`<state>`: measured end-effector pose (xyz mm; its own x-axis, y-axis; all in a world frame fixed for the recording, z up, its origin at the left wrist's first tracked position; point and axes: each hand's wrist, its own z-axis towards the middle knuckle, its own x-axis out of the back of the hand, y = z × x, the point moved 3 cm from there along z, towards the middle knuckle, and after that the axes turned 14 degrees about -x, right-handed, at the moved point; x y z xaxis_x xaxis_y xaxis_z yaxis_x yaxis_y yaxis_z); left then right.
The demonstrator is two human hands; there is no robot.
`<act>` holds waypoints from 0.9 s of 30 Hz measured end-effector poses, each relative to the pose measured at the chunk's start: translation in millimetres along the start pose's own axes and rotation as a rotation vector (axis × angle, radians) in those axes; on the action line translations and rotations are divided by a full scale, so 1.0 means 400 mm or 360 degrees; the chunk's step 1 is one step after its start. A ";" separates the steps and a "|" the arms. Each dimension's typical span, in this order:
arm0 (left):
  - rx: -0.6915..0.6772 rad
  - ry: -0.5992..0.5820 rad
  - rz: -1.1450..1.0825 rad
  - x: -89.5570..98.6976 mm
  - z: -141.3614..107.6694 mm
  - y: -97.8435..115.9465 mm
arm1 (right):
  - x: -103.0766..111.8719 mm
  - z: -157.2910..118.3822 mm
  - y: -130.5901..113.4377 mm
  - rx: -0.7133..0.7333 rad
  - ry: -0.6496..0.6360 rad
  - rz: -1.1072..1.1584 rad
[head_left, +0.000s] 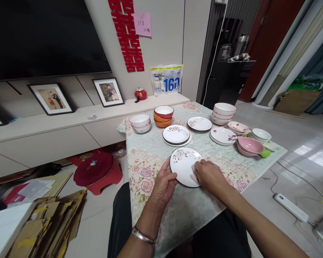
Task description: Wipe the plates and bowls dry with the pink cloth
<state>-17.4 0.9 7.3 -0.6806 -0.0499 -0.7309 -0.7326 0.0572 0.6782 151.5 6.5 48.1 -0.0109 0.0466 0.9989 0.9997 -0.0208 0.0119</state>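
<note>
Left hand [165, 181] grips a white plate [183, 168] at left; right hand [210, 175] touches its right side, gripping or not I cannot tell; bowls [162, 124] stand farther.

This is a living room — television [45, 37], framed photos [108, 92].

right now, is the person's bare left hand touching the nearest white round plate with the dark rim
Touching: the head view shows the left hand holding the white round plate by its edge, thumb lapped over the dark rim.
</note>
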 end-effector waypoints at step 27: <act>0.0044 -0.0033 -0.0018 0.008 0.009 -0.006 | 0.015 0.002 0.002 0.0717 -0.0369 0.0951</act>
<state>-17.9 4.2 3.2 -0.6716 -0.0303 -0.7403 -0.7397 0.0843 0.6676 152.3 7.6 54.1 0.4870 0.3634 0.7942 0.7473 0.2972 -0.5943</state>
